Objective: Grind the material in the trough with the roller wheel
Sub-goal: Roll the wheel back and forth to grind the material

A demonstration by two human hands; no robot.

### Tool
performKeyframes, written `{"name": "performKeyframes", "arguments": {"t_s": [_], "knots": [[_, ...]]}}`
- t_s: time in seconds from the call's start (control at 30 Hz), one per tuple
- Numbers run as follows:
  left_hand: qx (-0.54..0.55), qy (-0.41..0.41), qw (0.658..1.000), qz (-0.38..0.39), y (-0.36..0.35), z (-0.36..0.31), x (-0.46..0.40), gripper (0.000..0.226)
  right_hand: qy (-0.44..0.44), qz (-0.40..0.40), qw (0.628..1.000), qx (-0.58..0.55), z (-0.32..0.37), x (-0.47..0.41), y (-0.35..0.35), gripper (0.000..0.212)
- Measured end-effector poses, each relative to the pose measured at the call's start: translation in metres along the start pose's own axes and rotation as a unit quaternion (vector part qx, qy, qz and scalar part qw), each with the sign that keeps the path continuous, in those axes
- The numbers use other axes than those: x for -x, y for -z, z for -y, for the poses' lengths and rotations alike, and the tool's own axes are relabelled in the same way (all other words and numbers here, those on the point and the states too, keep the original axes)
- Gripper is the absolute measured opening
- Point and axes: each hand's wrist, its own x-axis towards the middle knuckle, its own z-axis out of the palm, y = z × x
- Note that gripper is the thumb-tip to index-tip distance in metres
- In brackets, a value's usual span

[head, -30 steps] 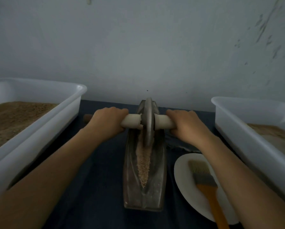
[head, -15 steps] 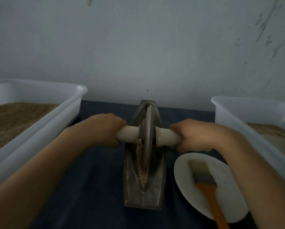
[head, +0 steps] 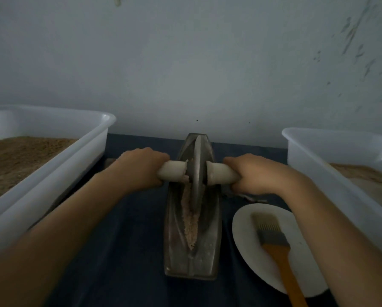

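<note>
A long, boat-shaped metal trough (head: 174, 240) lies lengthwise on the dark cloth in the middle. A strip of pale pinkish grain (head: 191, 227) lies along its groove. The grey metal roller wheel (head: 196, 173) stands upright in the trough's far half, its rim in the grain. A pale axle handle (head: 172, 172) sticks out on each side. My left hand (head: 141, 167) grips the left handle and my right hand (head: 252, 173) grips the right handle, fingers curled around them.
A white plastic tub (head: 75, 151) with brown granular material stands at the left; a second white tub (head: 307, 156) with similar material stands at the right. A white plate (head: 243, 231) near right carries a brush with an orange handle (head: 276, 255). A grey wall is close behind.
The wheel rolled toward me along the trough half a second ago, then back to the far half now. Both hands kept their grip throughout.
</note>
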Motion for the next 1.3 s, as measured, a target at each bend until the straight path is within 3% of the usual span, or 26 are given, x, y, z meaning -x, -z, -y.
{"name": "performKeyframes", "arguments": {"t_s": [0.17,0.27,0.4,0.6,0.77,0.9,1.03,1.13,1.3], "knots": [[-0.049,0.008,0.985,-0.162,-0.018,0.002,-0.018,0.027,-0.015,-0.224,0.971,0.076,-0.016,-0.027,-0.031,0.02],[-0.049,0.011,0.978,-0.2,-0.023,0.004,-0.022,0.028,-0.018,-0.264,0.961,0.086,-0.015,-0.029,-0.037,0.022],[-0.033,-0.004,0.991,-0.129,-0.017,0.007,-0.014,0.03,-0.01,-0.193,0.975,0.106,-0.009,-0.02,-0.027,0.015],[-0.023,-0.025,0.999,0.017,0.002,0.001,0.011,0.036,-0.011,0.027,0.999,0.032,0.014,0.014,0.004,0.018],[0.005,-0.067,0.987,0.148,0.023,0.0,0.028,0.033,0.019,0.1,0.993,0.057,0.02,0.033,0.016,0.019],[0.021,-0.075,0.982,0.173,0.026,0.001,0.028,0.025,0.009,0.138,0.988,0.073,0.019,0.03,0.012,0.027],[0.027,-0.038,0.995,0.085,0.01,0.001,0.012,0.033,-0.001,0.056,0.997,0.046,0.016,0.017,0.011,0.018],[0.019,0.005,1.0,-0.006,-0.003,0.002,0.0,0.033,-0.005,-0.069,0.995,0.07,0.004,-0.002,-0.005,0.015],[-0.054,0.015,0.981,-0.185,-0.02,-0.003,-0.016,0.026,-0.023,-0.221,0.97,0.101,-0.016,-0.028,-0.032,0.024]]}}
